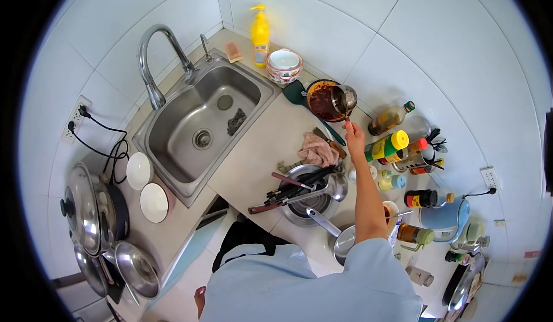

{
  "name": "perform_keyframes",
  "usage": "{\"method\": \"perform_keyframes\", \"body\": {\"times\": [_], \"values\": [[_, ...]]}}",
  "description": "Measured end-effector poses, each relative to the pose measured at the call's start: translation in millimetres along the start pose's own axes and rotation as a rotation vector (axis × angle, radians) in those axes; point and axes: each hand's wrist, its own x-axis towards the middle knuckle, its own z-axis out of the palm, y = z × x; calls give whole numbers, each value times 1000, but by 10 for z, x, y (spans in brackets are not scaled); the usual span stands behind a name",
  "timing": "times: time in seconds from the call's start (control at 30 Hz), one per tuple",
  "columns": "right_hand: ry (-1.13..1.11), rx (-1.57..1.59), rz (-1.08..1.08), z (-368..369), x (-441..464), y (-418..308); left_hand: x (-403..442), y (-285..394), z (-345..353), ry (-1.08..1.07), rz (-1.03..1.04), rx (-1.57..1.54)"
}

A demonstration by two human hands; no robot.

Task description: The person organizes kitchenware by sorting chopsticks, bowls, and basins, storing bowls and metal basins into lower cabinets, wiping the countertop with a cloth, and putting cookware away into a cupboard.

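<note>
A worktop (247, 155) with a sink (178, 135); near the wall, a bowl (311, 86) of dark sauce (323, 102), bottles (393, 118) to its right, a green spatula (294, 92) beside it. The right hand (355, 139) grips a ladle (344, 98) over the bowl; the left hand (200, 300) hangs low, grip unclear.

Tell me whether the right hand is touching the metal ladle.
Touching: the head view shows the right hand gripping the metal ladle by its handle.

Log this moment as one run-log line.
Right hand: gripping metal ladle | ladle position: over bowl of dark-red sauce | left hand: low, grip unclear
</note>
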Motion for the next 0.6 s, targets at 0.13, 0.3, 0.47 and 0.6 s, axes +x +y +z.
{"method": "perform_keyframes", "body": {"times": [0.13, 0.3, 0.47, 0.6], "values": [[38, -160, -126, -47, -5, 224, -26, 40, 36, 15, 18, 44], [24, -343, -78, -128, -73, 239, -31, 89, 51, 23, 56, 101], [74, -402, -196, -200, -127, 241, -27, 169, 82, 29, 90, 156], [90, -537, -210, -298, -205, 142, 2, 169, 100, 34, 138, 209]]}}
